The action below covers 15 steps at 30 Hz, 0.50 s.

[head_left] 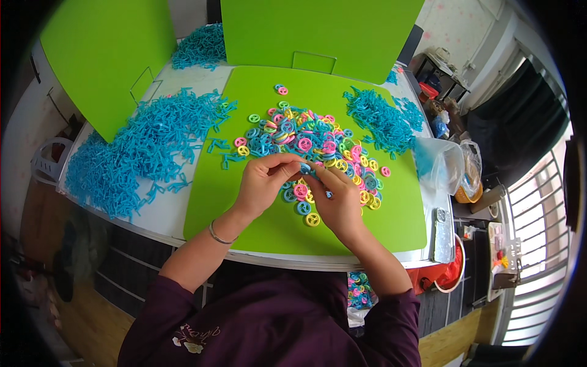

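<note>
Both hands are meeting over the middle of the bright green plastic mat (269, 226) that is lying on the white counter (165, 211). The left hand (264, 183) and the right hand (338, 199) are pinching one small blue plastic piece (305, 168) between their fingertips, each grip clenched on it, just above the near edge of the heap of pink, yellow and blue plastic rings (306, 144).

To my eye, the step is going best while the fingertips are holding the piece close to its ends and the wrists are staying low over the mat, so a slip is dropping it back among the rings rather than off the counter.

The piece is too small and too covered by fingers to read well; its long axis seems to be running roughly left to right, from one hand to the other, but I cannot tell which end is which.

Loose turquoise plastic sticks (143, 147) are lying piled to the left, with a smaller pile (379, 119) to the right.
</note>
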Available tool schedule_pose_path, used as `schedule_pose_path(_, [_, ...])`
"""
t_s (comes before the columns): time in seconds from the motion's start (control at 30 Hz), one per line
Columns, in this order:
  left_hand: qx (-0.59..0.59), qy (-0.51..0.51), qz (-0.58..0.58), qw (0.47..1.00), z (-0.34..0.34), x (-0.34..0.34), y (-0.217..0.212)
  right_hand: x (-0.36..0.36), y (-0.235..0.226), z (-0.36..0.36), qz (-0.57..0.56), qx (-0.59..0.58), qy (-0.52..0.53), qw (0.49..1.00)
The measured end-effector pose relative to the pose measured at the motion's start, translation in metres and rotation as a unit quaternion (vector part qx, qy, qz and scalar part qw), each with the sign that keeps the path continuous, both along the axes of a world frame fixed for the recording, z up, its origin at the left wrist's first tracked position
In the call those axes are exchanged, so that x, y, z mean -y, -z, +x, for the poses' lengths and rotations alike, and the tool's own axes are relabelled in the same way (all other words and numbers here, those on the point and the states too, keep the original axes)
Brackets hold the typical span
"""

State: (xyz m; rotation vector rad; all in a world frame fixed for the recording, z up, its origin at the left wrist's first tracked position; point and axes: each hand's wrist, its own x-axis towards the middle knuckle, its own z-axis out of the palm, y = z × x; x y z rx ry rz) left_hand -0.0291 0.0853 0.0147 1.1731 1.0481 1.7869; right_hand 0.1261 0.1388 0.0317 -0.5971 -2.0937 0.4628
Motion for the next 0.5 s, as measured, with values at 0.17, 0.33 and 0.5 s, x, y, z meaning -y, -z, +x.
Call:
schedule_pose_path(0.17, [0.066, 0.057, -0.03, 0.996, -0.002, -0.001, -0.008, -0.002, 0.002, 0.004, -0.081, 0.012, -0.003, 0.997])
schedule_pose_path(0.33, [0.269, 0.1, -0.129, 0.949, -0.028, 0.0, -0.005, -0.019, -0.011, 0.016, -0.104, -0.063, -0.126, 0.985])
schedule_pose_path(0.5, [0.211, 0.186, -0.188, 0.941, -0.019, 0.003, -0.009, -0.021, -0.019, 0.016, 0.228, 0.05, -0.174, 0.957])
